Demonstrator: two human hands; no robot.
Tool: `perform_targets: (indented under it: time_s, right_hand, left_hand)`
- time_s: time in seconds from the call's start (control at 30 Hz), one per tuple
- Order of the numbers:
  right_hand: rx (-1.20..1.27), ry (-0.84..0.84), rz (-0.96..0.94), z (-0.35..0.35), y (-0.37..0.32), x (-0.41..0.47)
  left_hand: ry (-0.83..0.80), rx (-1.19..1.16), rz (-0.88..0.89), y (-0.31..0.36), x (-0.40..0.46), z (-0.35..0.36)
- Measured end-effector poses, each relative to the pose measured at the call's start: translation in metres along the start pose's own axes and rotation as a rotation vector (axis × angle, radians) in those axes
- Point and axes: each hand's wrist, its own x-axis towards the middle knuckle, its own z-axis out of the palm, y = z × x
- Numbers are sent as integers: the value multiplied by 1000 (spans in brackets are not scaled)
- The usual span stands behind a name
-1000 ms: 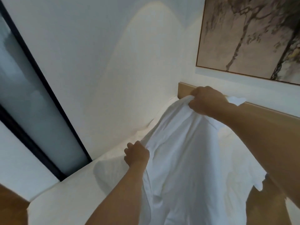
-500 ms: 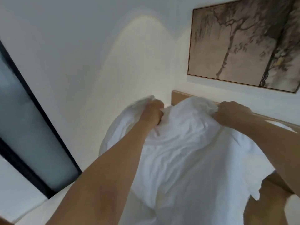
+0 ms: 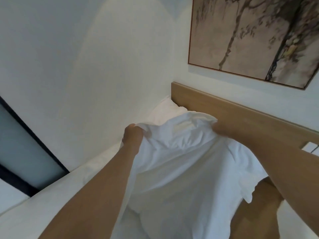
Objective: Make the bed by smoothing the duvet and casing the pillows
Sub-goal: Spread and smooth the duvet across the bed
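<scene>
A white pillowcase with a pillow bulging inside it [image 3: 176,169] hangs in front of me above the bed. My left hand [image 3: 133,137] grips its upper left corner in a fist. My right hand [image 3: 222,130], blurred, clutches the upper right corner near the headboard. The cloth drapes down between my forearms and hides most of the bed below. A second white pillow [image 3: 165,109] lies in the corner against the headboard. The white duvet [image 3: 51,195] covers the bed at lower left.
A wooden headboard [image 3: 241,114] runs along the back wall, with a framed tree picture [image 3: 250,37] above it. A white wall stands close on the left, with a dark-framed glass panel [image 3: 20,149]. A white switch plate [image 3: 310,150] sits at the far right.
Both hands have dropped lower with the pillowcase, and the left hand has shifted left, spreading the top edge wider. The second pillow and more of the headboard have come into sight.
</scene>
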Motion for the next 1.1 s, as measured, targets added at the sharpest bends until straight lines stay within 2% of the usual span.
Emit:
perform_targets:
  time_s: [0.07,0.2,0.37,0.5,0.57,0.63,0.73,0.8,0.9,1.03,1.1]
  right_hand:
    - [12,-30,69,3,2,-2]
    - [-71,-83,44,5,11,-3]
    - [-134,-43,-67,-2,32,5]
    - [-158,-99,-78,-6,69,14]
    - [-147,-127,-23,2,90,25]
    - [-147,-144,4,18,113,42]
    - [-147,-185,6,43,154,76]
    - [-149,-243,5,55,186,104]
    - [-136,-254,-15,66,241,160]
    - [-40,-264,-5,76,313,267]
    - [19,-205,29,85,348,316]
  left_hand:
    - [118,73,21,-7,2,-7]
    - [282,291,101,-9,4,-12]
    - [254,290,192,23,32,11]
    - [215,479,262,34,40,49]
    - [187,552,278,37,42,71]
    - [154,512,241,40,50,99]
    - [107,323,138,48,60,149]
    - [93,245,139,60,67,190]
    - [151,244,212,94,90,262]
    - [227,418,401,155,135,368]
    - [230,510,521,179,152,423]
